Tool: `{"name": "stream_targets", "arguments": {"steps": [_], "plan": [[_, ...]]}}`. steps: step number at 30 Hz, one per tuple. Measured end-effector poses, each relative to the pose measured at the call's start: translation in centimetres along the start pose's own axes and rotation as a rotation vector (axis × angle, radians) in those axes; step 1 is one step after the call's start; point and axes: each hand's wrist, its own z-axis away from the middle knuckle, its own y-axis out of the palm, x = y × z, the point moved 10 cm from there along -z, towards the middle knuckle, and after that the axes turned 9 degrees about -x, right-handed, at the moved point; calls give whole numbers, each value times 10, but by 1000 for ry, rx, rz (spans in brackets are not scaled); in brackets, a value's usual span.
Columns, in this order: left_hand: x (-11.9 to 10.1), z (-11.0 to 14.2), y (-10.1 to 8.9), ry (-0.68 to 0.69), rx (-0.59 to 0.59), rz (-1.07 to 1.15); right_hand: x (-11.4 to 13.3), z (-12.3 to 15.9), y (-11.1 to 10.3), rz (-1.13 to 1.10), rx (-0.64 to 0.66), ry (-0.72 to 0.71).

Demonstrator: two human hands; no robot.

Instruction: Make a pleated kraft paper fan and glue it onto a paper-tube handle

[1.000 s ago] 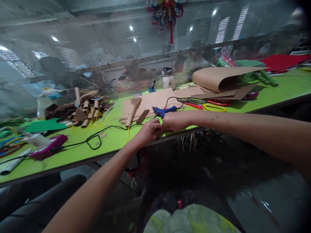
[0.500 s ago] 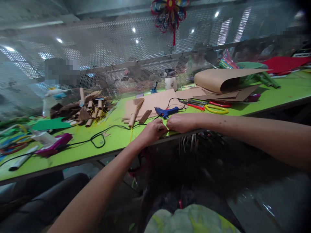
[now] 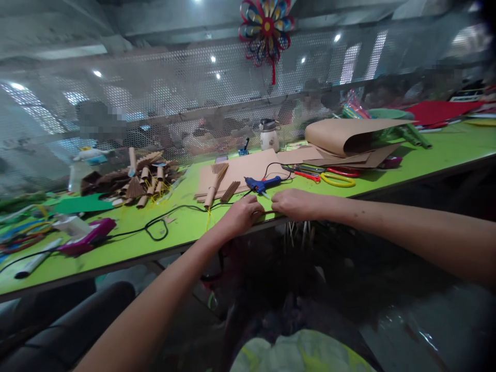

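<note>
At the table's near edge, my left hand (image 3: 245, 212) and my right hand (image 3: 293, 203) are closed, a small gap between them. A thin brown strip (image 3: 268, 212), seemingly folded paper, shows in that gap and runs into both hands; most of it is hidden by fingers. Just beyond lies a blue glue gun (image 3: 263, 183), its cable trailing back. Left of it are a small pleated brown paper piece (image 3: 231, 191) and a rolled brown paper piece with a fanned top (image 3: 215, 186) and yellow string, both on flat brown sheets (image 3: 248, 161).
Yellow-handled scissors (image 3: 338, 180), a red-handled tool (image 3: 308, 176) and a large curled brown sheet (image 3: 341, 135) lie to the right. Leftward are a heap of brown paper rolls (image 3: 145, 181) and a purple tape dispenser (image 3: 91, 237). A lidded bottle (image 3: 269, 135) stands behind, before a mesh partition.
My hands have moved slightly apart, showing more of the brown strip between them. The view has tilted up a little, so the table sits slightly lower.
</note>
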Motion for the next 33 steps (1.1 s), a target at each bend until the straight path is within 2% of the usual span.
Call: {"name": "stream_targets", "arguments": {"steps": [6,15,19,27,33], "plan": [[-2,13,-3,82,135,-129,4,3,1,74,-55,-4],[-3,31,-15,122,232,-293,15,-2,2,130,-29,-68],[-3,35,-13,165,270,-338,24,-3,5,148,-16,-80],[-1,43,-16,121,221,-323,27,9,1,109,-25,-33],[5,39,-21,15,182,-256,6,19,-10,-1,-103,103]]}}
